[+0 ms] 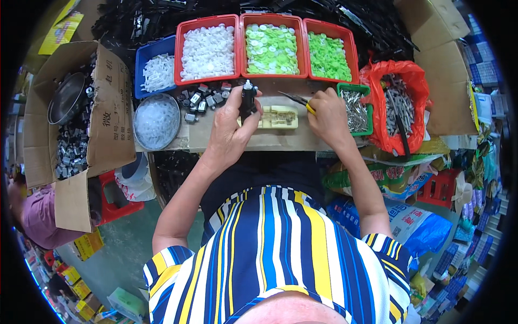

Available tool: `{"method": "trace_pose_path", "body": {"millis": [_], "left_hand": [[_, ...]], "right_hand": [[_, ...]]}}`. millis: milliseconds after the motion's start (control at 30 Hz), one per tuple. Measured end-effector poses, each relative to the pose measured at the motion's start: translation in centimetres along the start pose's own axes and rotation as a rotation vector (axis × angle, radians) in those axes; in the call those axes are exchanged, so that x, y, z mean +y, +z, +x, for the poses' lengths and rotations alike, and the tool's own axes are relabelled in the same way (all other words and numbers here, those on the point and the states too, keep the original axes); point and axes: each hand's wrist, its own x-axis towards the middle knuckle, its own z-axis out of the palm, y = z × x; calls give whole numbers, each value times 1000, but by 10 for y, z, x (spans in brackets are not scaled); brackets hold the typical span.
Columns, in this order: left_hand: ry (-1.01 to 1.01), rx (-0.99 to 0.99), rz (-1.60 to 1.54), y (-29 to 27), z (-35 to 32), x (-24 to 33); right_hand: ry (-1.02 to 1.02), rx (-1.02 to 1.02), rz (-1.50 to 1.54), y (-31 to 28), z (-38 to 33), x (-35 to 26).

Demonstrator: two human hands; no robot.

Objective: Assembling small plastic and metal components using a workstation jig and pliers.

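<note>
The left hand [229,132] has its grip closed around a small black plastic plug body [248,102], held upright above the counter [216,141] just left of a cream jig block [279,117]. The right hand [328,116] pinches yellow-handled tweezers [298,99]. The part looks light, rigid and smooth, so it is best gripped at mid-barrel. Trays crowd the far edge; room is tight.

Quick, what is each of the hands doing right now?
Left hand: closed around a small black part, held upright.
Right hand: closed on yellow-handled pliers.
</note>
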Motion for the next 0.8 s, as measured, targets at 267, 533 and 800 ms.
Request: {"method": "trace_pose_path", "body": {"millis": [267,533,800], "left_hand": [[-95,-43,-30,3,-10,-11],[-5,-57,182,4,-9,8],[-104,-133,71,13,-20,-14]], "right_hand": [[-45,110,570,-31,-2,-43],[-155,10,462,-47,3,-42],[-267,10,359,-25,-14,-35]]}}
